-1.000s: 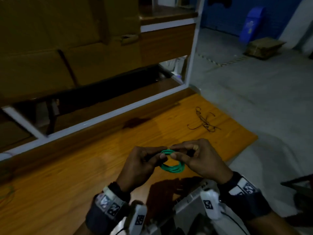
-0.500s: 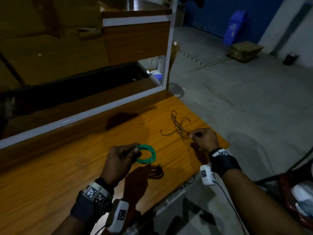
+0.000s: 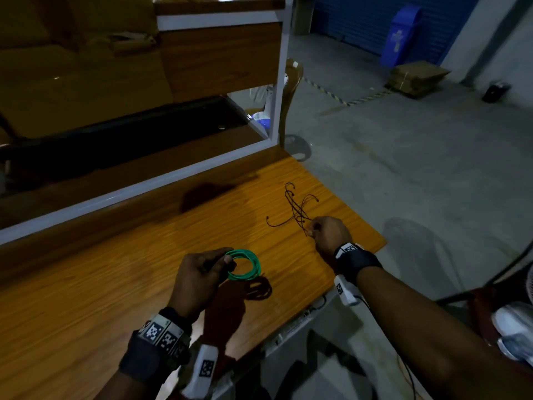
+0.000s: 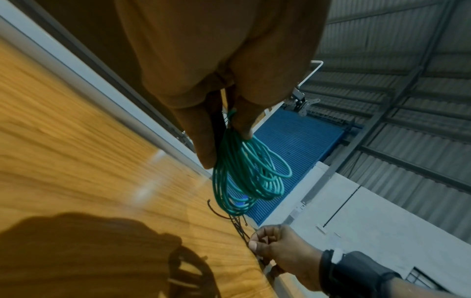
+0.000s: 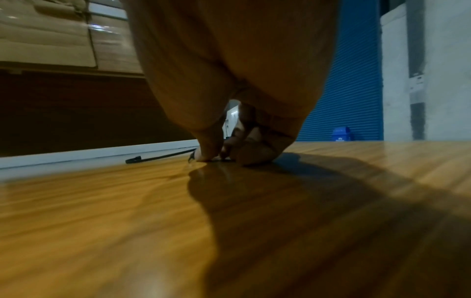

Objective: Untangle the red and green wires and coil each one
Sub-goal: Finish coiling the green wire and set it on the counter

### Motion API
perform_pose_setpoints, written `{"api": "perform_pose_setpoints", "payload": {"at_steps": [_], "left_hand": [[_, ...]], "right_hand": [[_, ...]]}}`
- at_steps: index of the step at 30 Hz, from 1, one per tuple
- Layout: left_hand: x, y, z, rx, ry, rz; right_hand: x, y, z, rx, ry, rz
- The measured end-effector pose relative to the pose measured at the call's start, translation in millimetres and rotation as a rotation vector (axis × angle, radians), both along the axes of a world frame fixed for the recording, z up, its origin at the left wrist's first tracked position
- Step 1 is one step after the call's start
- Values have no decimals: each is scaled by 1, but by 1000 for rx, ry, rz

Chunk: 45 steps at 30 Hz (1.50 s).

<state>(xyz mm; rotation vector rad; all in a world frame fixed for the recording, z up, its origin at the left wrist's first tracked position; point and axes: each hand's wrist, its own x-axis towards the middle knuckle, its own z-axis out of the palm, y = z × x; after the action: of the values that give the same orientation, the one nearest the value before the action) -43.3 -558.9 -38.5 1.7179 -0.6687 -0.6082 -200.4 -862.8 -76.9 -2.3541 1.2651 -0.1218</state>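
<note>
So the left hand [image 3: 199, 280] has the green wire [image 3: 244, 264] already wound into a neat coil, pinched on 1 side between the thumb and the fingers [image 4: 201, 141], which curl closed around the strands. The rest of the loop sticks out past the fingertips toward the right, lifted off the wooden table [image 3: 86, 284] with its shadow falling just below it. From the left wrist view the coil [image 4: 244, 173] hangs down off the fingertips in several loops, a few of them slipping a bit looser than the others.

The right hand [image 3: 331, 235] is down on the table over by the far right corner, fingers bunched tight together with the tips pressed to the wood. It's pinching the near end of the red wire [image 3: 297, 206], which looks almost black in this light. That wire is still a loose messy tangle lying flat on the table, spreading out beyond the fingertips and to their left, with a couple of free ends curling away. In the right wrist view the thumb and fingers [image 5: 209, 149] are closed narrow right at the table surface, and 1 dark wire end [image 5: 158, 157] runs out to the left of them along the wood.

The 2 wires are well apart, nothing crossing between them.
</note>
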Motion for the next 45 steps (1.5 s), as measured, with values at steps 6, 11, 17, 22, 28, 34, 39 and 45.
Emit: {"api": "perform_pose_setpoints", "payload": {"at_steps": [6, 11, 17, 22, 28, 34, 39, 45], "left_hand": [[0, 2, -2, 12, 18, 2], [6, 9, -2, 34, -4, -1], [10, 12, -7, 40, -33, -34], [11, 18, -11, 32, -14, -46], [14, 22, -13, 36, -2, -8], [8, 14, -11, 7, 5, 0], [9, 14, -11, -5, -7, 8], [11, 16, -10, 11, -14, -4]], "right_hand": [[-11, 4, 10, -81, -17, 164], [-16, 9, 28, -96, -95, 256], [0, 46, 33, -6, -160, 302], [-11, 49, 1, 67, -118, 157], [-9, -10, 14, -33, -100, -35], [17, -29, -2, -54, 3, -56], [17, -34, -7, -46, 60, -31], [6, -19, 26, -43, 152, 23]]}}
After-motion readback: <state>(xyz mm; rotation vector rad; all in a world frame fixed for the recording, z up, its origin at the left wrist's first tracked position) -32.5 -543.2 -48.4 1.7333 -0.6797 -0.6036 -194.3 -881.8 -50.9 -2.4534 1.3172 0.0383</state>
